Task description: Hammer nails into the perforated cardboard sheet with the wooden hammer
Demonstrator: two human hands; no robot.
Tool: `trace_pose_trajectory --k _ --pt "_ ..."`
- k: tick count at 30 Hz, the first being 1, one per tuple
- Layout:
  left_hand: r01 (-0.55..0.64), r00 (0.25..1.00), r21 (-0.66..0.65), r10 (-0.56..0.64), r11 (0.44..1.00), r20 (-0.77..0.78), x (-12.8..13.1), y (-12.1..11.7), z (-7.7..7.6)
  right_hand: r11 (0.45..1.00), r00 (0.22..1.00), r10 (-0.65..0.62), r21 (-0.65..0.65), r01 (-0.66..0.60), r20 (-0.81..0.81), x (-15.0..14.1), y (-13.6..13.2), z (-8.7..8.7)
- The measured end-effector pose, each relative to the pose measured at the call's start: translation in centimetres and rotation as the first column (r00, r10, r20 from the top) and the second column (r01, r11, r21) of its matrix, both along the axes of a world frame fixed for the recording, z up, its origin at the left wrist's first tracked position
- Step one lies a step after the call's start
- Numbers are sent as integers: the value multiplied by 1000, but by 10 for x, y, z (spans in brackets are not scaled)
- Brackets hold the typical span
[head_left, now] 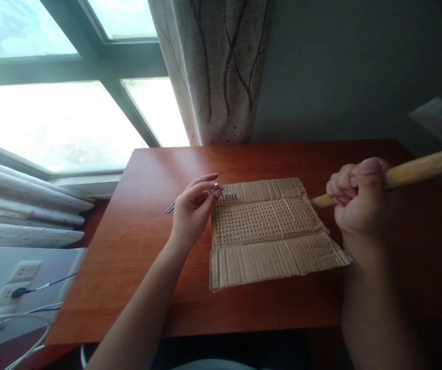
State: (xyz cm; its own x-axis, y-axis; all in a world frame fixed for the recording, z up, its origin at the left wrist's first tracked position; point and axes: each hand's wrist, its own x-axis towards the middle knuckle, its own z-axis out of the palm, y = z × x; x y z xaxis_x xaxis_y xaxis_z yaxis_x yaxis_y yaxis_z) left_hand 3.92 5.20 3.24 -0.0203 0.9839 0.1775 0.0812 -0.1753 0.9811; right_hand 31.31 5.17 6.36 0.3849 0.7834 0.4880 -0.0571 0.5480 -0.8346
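We are pinching a nail point(216, 185) between thumb and fingers of our left hand point(193, 204), at the cardboard's ten o'clock corner, twelve being the far side. Our right hand point(359, 198) is closing firmly around a hammer point(417, 170) by its wooden handle, off at three o'clock; the blurred head is hanging at two. A short row of nails point(231, 196) is standing just three o'clock of our left fingertips. The hole-dotted cardboard point(267, 221) is lying on the table point(136, 252). Slim metal pieces point(170, 207) are lying just nine o'clock of our left hand.
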Motion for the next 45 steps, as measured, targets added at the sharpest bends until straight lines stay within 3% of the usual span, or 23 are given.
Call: trace_pose_trajectory --k 8,14,45 --pt "-2 1000 13 1 1000 8 0 1 -2 1000 1000 -18 -13 18 0 1 0 -1" --pt "5 1000 -49 -3 999 26 0 2 -5 1000 1000 -23 -8 23 1 1 0 -1" --pt "44 999 23 -45 999 16 -3 4 -13 1000 1000 12 8 -12 6 0 -1 0"
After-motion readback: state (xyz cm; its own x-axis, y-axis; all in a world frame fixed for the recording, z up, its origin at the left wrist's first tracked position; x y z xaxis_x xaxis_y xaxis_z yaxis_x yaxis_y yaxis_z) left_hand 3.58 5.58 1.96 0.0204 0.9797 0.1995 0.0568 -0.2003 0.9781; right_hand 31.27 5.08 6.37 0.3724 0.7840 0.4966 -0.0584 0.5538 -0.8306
